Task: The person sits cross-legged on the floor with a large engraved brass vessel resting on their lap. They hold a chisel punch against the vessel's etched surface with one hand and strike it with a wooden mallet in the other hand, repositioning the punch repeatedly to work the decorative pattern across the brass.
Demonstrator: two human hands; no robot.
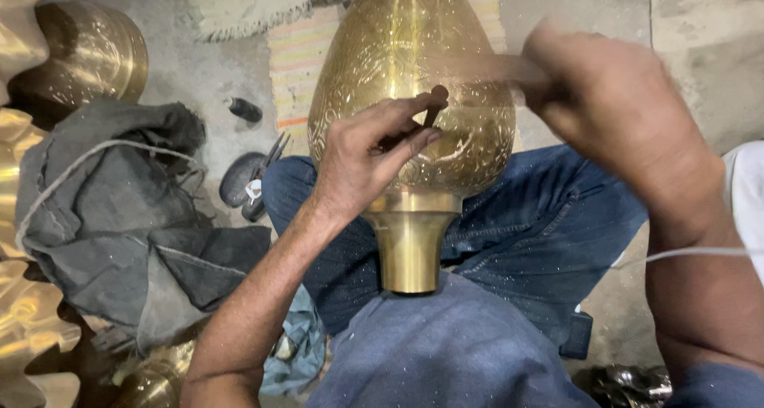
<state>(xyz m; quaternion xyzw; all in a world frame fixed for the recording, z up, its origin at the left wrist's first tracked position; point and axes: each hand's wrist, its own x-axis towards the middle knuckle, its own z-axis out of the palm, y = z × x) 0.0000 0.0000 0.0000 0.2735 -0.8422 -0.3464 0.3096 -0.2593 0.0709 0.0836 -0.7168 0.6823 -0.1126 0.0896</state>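
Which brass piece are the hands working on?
The engraved teardrop vessel on the lap, under the left hand; the round brass piece upper left lies untouched.

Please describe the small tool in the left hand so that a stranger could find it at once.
Start at the large engraved brass vessel lying on the lap. The left hand rests on its lower half, pinching a thin dark punch against the metal. Unlike the blurred hammer in the right hand, it is short, dark and sharp in the picture.
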